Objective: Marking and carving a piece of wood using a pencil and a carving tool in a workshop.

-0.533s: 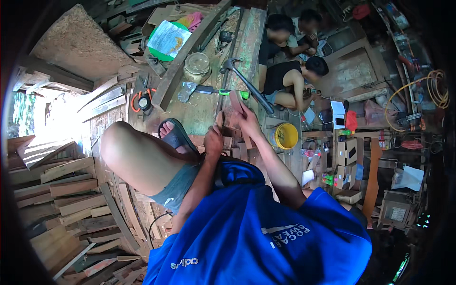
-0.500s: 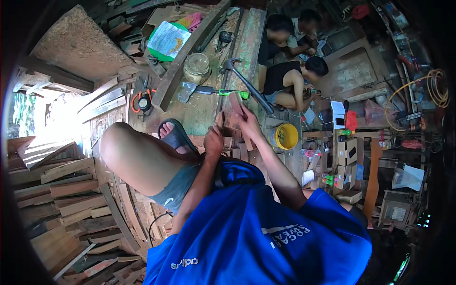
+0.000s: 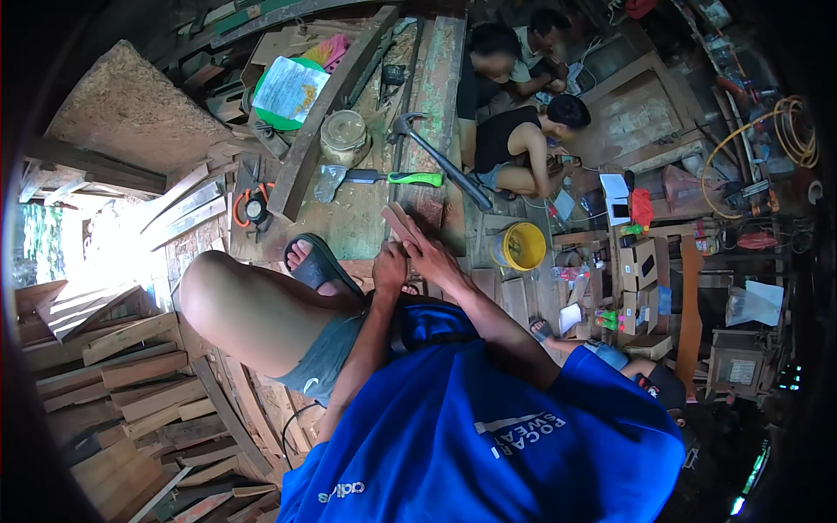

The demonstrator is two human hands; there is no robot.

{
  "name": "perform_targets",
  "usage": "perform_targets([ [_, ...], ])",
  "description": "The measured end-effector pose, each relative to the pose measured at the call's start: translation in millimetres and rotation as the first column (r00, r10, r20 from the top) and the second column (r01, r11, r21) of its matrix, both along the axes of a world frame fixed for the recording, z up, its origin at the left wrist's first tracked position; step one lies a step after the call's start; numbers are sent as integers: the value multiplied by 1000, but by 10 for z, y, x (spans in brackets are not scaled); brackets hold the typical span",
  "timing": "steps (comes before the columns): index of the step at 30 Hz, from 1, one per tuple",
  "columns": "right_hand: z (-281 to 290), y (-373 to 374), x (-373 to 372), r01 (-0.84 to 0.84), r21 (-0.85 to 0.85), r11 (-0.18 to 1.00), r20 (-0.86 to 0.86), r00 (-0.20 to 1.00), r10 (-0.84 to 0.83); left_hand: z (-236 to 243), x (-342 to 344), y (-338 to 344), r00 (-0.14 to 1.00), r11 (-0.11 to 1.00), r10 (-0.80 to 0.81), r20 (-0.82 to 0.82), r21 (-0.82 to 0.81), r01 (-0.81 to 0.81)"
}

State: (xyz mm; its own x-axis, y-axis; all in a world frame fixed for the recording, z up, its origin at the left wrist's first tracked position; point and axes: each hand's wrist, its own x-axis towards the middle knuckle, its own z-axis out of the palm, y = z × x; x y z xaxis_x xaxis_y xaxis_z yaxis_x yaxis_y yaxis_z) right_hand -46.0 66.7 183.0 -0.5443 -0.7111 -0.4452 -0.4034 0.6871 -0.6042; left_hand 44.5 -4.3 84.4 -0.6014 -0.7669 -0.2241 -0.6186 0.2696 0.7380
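Note:
Two short pieces of reddish-brown wood lie against each other above the bench's near edge. My right hand (image 3: 429, 256) is closed round the upper wooden block (image 3: 402, 218), fingers stretched along its side. Just beside it, my left hand (image 3: 390, 265) is a closed fist at the lower end of a thinner wooden strip (image 3: 391, 225); its fingertips are partly hidden by the right hand. Beyond them on the bench lie a chisel (image 3: 410, 179) with a green handle and a claw hammer (image 3: 440, 157) with a dark handle.
A lidded jar (image 3: 345, 138), a clear plastic scrap (image 3: 330, 183) and orange-handled pliers (image 3: 253, 206) are on the bench (image 3: 362, 231). A yellow bucket (image 3: 520, 247) stands to the right. Several people sit beyond it. Stacked wood offcuts (image 3: 157, 383) lie at the left.
My right hand has come left and down against the left hand. The two wooden pieces, apart before, are now together. The view has shifted slightly.

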Motion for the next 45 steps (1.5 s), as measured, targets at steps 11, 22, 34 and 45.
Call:
perform_targets([
  [11,-169,-282,-373,-4,-51,999,71,997,8,43,-145,23,992,961,109,-57,262,-90],
  [22,-401,-243,-405,-106,-236,966,-187,980,61,103,-171,-20,999,913,35,-26,408,-22],
  [34,-201,-50,48,-125,-432,893,-194,980,44,-41,-6,-5,998,936,17,-67,351,7],
  [45,-630,249,55,-223,-474,852,-472,881,-32,27,-170,52,984,943,177,-21,289,-163],
])
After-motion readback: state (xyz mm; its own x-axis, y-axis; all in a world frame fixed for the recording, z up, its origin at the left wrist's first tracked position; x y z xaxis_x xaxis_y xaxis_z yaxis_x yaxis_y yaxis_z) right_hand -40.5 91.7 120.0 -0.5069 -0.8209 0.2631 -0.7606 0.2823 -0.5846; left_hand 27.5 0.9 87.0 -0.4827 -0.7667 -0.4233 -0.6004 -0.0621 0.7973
